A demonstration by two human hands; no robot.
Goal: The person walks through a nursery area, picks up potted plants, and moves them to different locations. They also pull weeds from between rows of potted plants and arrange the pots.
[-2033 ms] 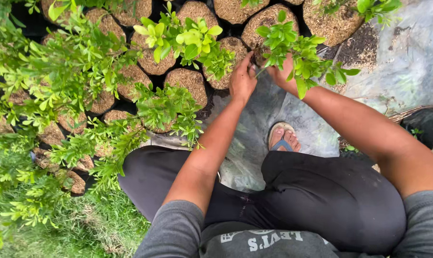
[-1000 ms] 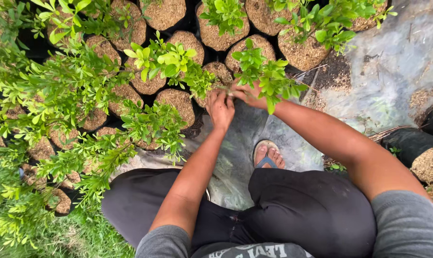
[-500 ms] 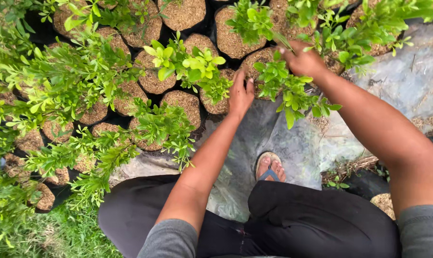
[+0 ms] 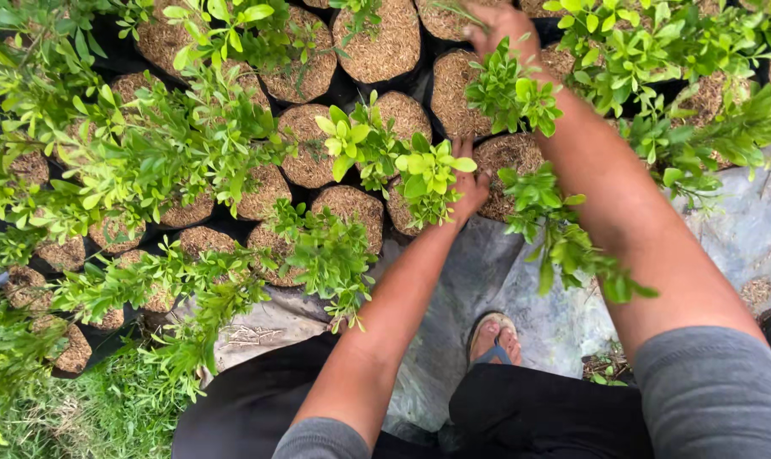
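Reaching among bagged seedlings [image 4: 419, 174]: left hand [image 4: 469, 189] rests fingers against one soil-filled black bag [image 4: 509, 157] at the row's near edge; right hand [image 4: 500, 25] farther back, grip hidden by leaves. Likely heavy, floppy-sided; stems fragile—grasp bag low, not foliage.

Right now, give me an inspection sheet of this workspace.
Surface: grey sheet on the ground, wrinkled, grass at its left edge.
Job's things: seedlings in black bags filled with brown husk, packed close in rows.
Clutter: nothing seen.
Hands: left hand touches a front-row bag; right hand reaches a bag farther back, fingers among leaves.
Cables: nothing seen.
Surroundings: sandalled foot on the sheet, dark trousers below.
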